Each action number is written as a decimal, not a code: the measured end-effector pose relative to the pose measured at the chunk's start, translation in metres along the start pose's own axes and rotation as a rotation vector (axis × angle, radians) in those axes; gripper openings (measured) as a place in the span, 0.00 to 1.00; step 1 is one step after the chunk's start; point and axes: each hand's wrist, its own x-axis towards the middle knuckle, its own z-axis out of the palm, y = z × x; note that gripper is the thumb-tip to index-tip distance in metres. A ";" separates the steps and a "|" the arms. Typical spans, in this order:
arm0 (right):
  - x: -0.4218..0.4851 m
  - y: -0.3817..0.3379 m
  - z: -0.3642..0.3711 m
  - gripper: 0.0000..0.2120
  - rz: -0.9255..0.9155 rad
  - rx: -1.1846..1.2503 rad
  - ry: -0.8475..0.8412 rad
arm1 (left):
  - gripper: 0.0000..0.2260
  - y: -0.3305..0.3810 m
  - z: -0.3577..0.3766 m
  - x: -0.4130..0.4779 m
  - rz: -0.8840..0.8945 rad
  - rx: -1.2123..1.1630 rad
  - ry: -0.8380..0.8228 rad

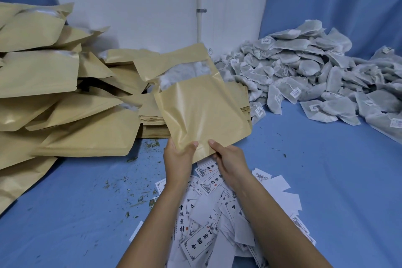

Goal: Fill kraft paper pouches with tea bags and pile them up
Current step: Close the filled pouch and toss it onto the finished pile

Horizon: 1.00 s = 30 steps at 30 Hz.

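You have a single view, worn on your head, looking forward and down over your own forearms onto the blue surface (304, 180). It sits close: your left hand (177, 160) and right hand (228, 161) fall just below the middle of the frame, within arm's reach. The lens is wide (the edges bend), so it takes in the pouch pile (54, 93) at far left, the tea bag heap (315, 76) at far right, and the white wall (141, 6) straight ahead. No second view overlaps it.

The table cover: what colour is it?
Plain blue table cover, seen clearly in the head view.
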 end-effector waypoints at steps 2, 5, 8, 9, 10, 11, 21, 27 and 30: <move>0.001 -0.001 0.002 0.09 -0.020 0.017 0.022 | 0.13 0.000 0.001 -0.002 0.014 -0.010 -0.018; 0.002 -0.001 0.002 0.10 -0.031 0.029 0.002 | 0.13 0.002 0.003 -0.004 0.011 -0.069 -0.040; -0.001 0.008 0.005 0.16 0.009 -0.108 -0.043 | 0.13 0.004 0.006 -0.006 -0.008 -0.107 -0.084; -0.002 0.009 0.006 0.19 0.009 -0.137 -0.026 | 0.13 0.004 0.006 -0.006 -0.013 -0.109 -0.092; -0.001 0.010 0.007 0.21 0.000 -0.141 -0.006 | 0.13 0.004 0.006 -0.006 -0.017 -0.105 -0.097; 0.000 0.010 0.006 0.21 -0.015 -0.133 0.005 | 0.12 0.003 0.006 -0.006 -0.022 -0.100 -0.099; -0.004 0.015 0.014 0.17 -0.009 -0.192 -0.048 | 0.10 0.005 0.006 -0.005 -0.061 -0.059 -0.086; -0.014 0.021 0.021 0.10 0.004 -0.197 -0.179 | 0.10 0.002 0.011 -0.009 -0.107 -0.103 -0.140; -0.013 0.020 0.021 0.13 -0.008 -0.228 -0.140 | 0.09 0.004 0.011 -0.010 -0.112 -0.087 -0.126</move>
